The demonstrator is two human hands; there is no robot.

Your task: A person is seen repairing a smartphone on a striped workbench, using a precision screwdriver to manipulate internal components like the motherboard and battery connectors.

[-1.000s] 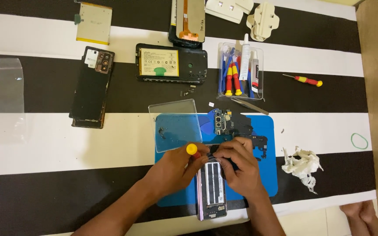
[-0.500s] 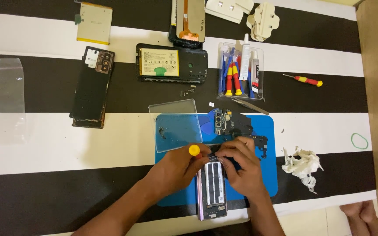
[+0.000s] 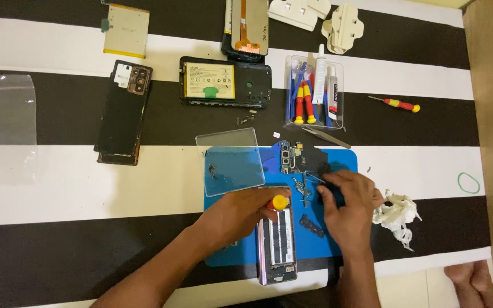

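Note:
My left hand (image 3: pixel 238 215) is closed on a small screwdriver with a yellow cap (image 3: pixel 281 202), at the top end of an opened phone frame (image 3: pixel 278 246). The frame lies upright on a blue work mat (image 3: pixel 320 242). My right hand (image 3: pixel 348 206) is over the mat just right of the frame. Its fingertips pinch a small black part (image 3: pixel 327 185), with thin metal pieces beside it. A phone circuit board (image 3: pixel 290 157) lies above both hands. Another small black part (image 3: pixel 312 226) lies on the mat between my hands.
A clear plastic lid (image 3: pixel 232 164) overlaps the mat's left corner. Behind are a black phone back (image 3: pixel 122 114), a phone body with its battery (image 3: pixel 223 81), a clear tool box (image 3: pixel 314 91), a red-yellow screwdriver (image 3: pixel 396 104) and tweezers (image 3: pixel 325 137). Crumpled tissue (image 3: pixel 397 215) lies to the right.
My right hand has left the phone frame and moved right onto the small parts on the mat. My left hand stays at the frame's top with the screwdriver.

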